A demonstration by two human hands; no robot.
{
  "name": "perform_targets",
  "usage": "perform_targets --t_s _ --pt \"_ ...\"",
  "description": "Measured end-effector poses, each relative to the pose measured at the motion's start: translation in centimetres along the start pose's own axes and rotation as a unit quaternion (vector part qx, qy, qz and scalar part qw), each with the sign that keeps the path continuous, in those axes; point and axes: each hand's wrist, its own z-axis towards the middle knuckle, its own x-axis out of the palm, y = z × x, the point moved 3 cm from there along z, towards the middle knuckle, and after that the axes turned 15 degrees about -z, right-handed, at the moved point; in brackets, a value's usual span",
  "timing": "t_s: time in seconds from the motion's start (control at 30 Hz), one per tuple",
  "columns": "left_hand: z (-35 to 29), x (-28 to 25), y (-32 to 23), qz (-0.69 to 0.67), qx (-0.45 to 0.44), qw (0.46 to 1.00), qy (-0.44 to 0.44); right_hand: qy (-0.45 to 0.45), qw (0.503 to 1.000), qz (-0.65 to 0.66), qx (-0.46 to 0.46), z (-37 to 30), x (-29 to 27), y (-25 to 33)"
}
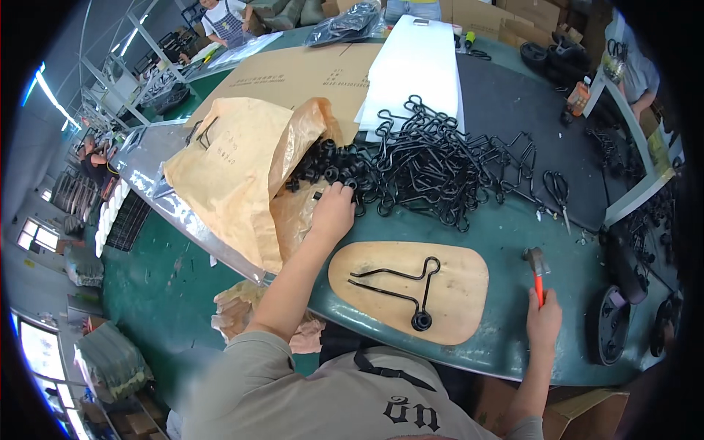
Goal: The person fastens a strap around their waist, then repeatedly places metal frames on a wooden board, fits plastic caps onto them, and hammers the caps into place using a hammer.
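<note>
My left hand (334, 209) reaches to the mouth of a brown paper bag (227, 161), its fingers bent together among black ring-shaped bushings (323, 161). What lies between the fingertips is hidden. Off to the right, my right hand (544, 321) is wrapped round the orange handle of a hammer (537, 265), whose metal head rests near the tabletop. Between my arms lies a rounded wooden board (458, 293). On it is a bent black wire hook (425, 282), with a black bushing (421, 321) at the loop of its near end.
A tangled heap of black wire hooks (433, 161) covers the table's middle. Black scissors (557, 192) lie right of it. White sheets (418, 66) and cardboard (293, 77) are behind. A grey metal frame (638, 183) and black wheel-like part (609, 326) stand right. Other people are farther off.
</note>
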Motion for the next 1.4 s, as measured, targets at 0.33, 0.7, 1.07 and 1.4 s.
perform_targets --t_s 0.33,0.7,1.07,1.4 --pt "-4.6 -0.1 -5.0 -0.54 -0.138 0.83 -0.002 -0.027 0.998 0.044 0.03 3.1 0.9 -3.0" --pt "-7.9 3.4 -15.3 -0.685 -0.161 0.66 0.263 0.01 0.932 0.286 -0.222 -4.4 -4.4 12.1" --pt "-9.9 4.3 -15.9 -0.13 0.07 0.982 0.12 0.108 0.933 0.277 -0.201 -3.8 -0.8 12.4" --pt "-9.0 5.7 -15.8 -0.035 0.209 0.969 0.124 0.065 0.914 0.211 -0.341 -2.3 3.3 17.9"
